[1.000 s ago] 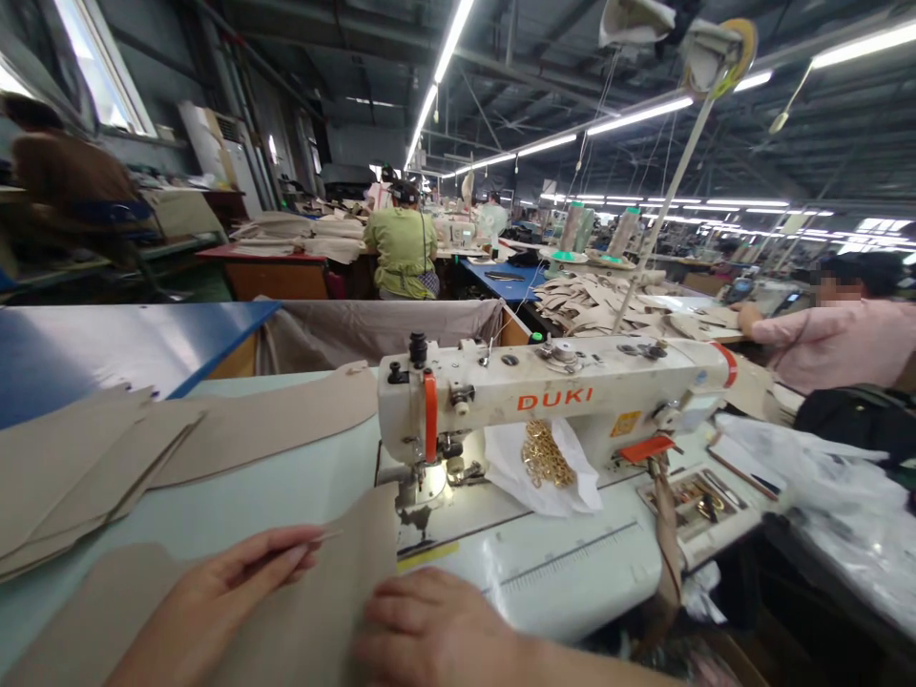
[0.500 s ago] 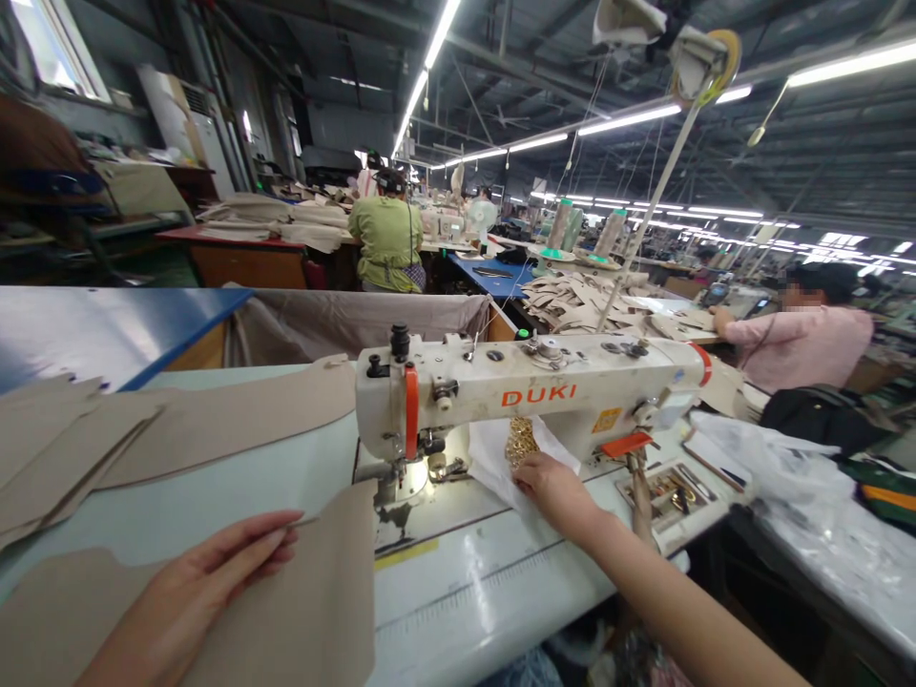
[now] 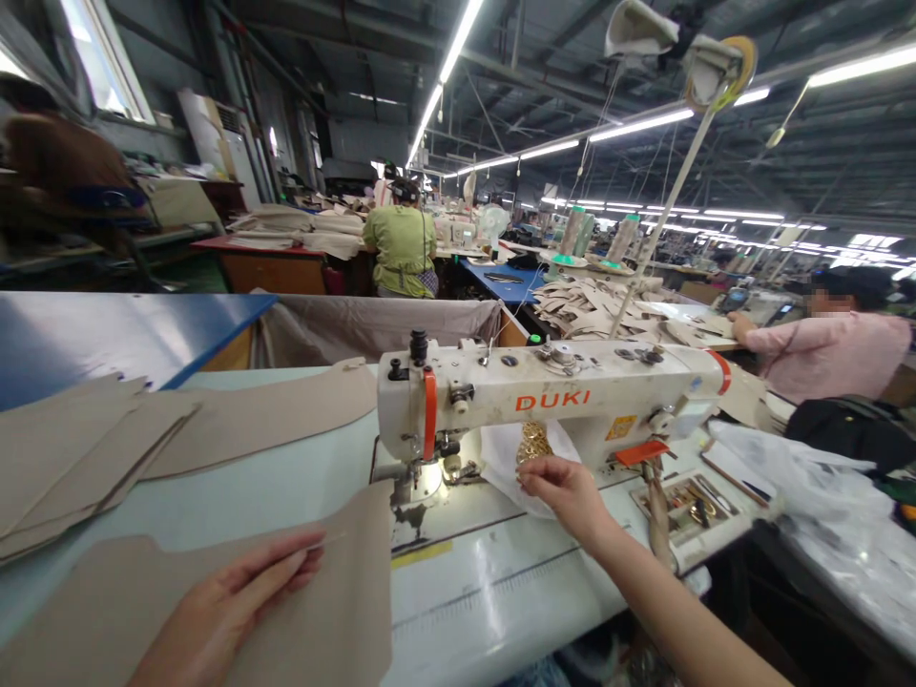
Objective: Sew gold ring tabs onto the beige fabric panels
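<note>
Where the pale green sewing table [image 3: 286, 498] reaches nearest to me, a flat beige fabric panel [image 3: 350, 582] lies at the near left, its right edge just beside a yellow strip [image 3: 422, 554]. The left hand [image 3: 236, 593] is over that panel, thumb and fingers pressed together. I make out a thin pale sliver at the fingertips (too faint, from my remote seat, to name), and I cannot tell whether it is pinched.

Right of centre, the right hand [image 3: 562, 487] reaches in from the near right, under the arm of a white DUKI sewing machine [image 3: 487, 382]. Its thumb and fingertips are drawn together at the near edge of a heap of gold-coloured metal pieces [image 3: 533, 439]; I cannot tell whether a piece is between them. The heap lies on a white sheet [image 3: 501, 474], right of the machine's lit needle area.

On the left I see a stack of beige panels [image 3: 64, 458], and beyond it a long curved panel [image 3: 264, 420]. To the right stands a compartmented tray [image 3: 705, 544] of small parts, with crumpled clear plastic [image 3: 822, 496] farther right. Two co-workers sit farther off: one in yellow-green [image 3: 399, 243], one in pink [image 3: 837, 348] at the far right.
</note>
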`<state>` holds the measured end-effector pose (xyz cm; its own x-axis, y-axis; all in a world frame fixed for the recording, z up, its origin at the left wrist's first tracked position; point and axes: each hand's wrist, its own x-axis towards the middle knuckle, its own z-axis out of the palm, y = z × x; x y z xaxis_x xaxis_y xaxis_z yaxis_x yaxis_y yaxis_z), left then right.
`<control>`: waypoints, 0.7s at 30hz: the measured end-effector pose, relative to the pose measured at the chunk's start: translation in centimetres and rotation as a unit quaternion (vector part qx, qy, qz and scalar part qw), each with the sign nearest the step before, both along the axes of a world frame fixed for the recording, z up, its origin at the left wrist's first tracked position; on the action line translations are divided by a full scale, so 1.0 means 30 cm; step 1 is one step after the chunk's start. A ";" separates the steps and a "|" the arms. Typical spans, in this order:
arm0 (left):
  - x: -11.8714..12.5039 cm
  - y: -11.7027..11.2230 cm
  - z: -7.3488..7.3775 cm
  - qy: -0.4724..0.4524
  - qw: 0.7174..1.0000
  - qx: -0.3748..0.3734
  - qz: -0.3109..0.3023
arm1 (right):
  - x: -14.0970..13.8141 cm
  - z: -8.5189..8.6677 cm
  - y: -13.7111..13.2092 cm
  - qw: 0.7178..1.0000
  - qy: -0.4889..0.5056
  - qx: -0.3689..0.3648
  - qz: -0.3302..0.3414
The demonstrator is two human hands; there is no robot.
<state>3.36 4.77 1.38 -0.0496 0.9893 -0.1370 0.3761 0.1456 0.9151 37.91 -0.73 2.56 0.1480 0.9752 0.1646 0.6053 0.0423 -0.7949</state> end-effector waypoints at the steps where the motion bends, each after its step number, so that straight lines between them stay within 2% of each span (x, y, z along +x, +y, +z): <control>1: 0.006 -0.016 0.010 -0.047 0.998 -0.040 -0.020 | -0.027 0.008 -0.011 0.998 0.065 -0.011 0.009; 2: 0.015 -0.031 0.022 -0.086 0.993 -0.069 -0.032 | -0.057 0.016 -0.023 0.989 0.146 -0.027 0.019; 3: 0.025 -0.047 0.035 -0.109 0.990 -0.082 -0.033 | -0.088 0.025 -0.035 0.952 0.299 -0.067 0.024; 5: 0.048 -0.076 0.060 -0.111 0.991 -0.070 -0.018 | -0.151 0.040 -0.055 0.834 0.534 -0.136 0.022; 6: 0.059 -0.090 0.070 -0.110 0.992 -0.059 -0.018 | -0.181 0.044 -0.062 0.775 0.611 -0.162 0.021; 7: 0.070 -0.103 0.079 -0.110 0.992 -0.050 -0.022 | -0.208 0.045 -0.068 0.735 0.653 -0.180 0.019; 9: 0.087 -0.130 0.091 -0.112 0.993 -0.034 -0.031 | -0.257 0.041 -0.075 0.688 0.695 -0.207 0.023; 12: 0.103 -0.169 0.100 -0.123 0.991 -0.020 -0.042 | -0.317 0.025 -0.078 0.653 0.718 -0.239 0.037; 14: 0.111 -0.190 0.105 -0.134 0.990 -0.014 -0.043 | -0.349 0.016 -0.078 0.660 0.707 -0.249 0.051; 15: 0.115 -0.199 0.107 -0.141 0.989 -0.012 -0.042 | -0.362 0.013 -0.078 0.678 0.690 -0.248 0.057; 16: 0.119 -0.206 0.110 -0.149 0.988 -0.011 -0.040 | -0.374 0.011 -0.077 0.705 0.664 -0.241 0.062; 18: 0.126 -0.215 0.113 -0.167 0.985 -0.013 -0.033 | -0.395 0.010 -0.076 0.783 0.583 -0.203 0.078; 20: 0.133 -0.219 0.113 -0.185 0.982 -0.016 -0.027 | -0.410 0.009 -0.076 0.861 0.478 -0.138 0.108; 21: 0.136 -0.219 0.110 -0.192 0.981 -0.017 -0.023 | -0.417 0.009 -0.078 0.890 0.427 -0.101 0.125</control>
<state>7.46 -1.82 4.68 0.0557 0.9839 -0.1696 0.0114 0.1692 0.9855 25.41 -3.07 2.83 -0.0897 0.9922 -0.0863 -0.2311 -0.1050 -0.9672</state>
